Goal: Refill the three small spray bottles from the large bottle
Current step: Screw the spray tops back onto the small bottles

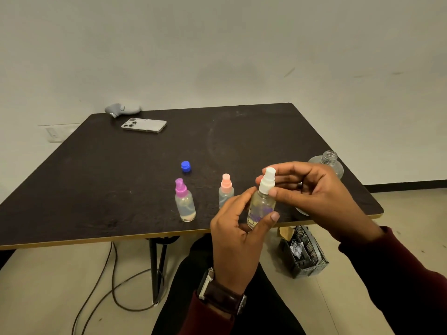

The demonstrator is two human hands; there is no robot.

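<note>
Two small spray bottles stand upright on the dark surface (96, 177): a purple-capped bottle (184, 201) at left and, toward three o'clock of it, a pink-capped bottle (226, 189), with a loose blue cap (185, 166) at about twelve o'clock of the purple one. Next, the left hand (235, 234) grips the body of a white-capped spray bottle (262, 204), held above the near edge, while the right hand (314, 192) pinches its white top. Behind that hand at two o'clock stands the uncapped large clear bottle (330, 162).
</note>
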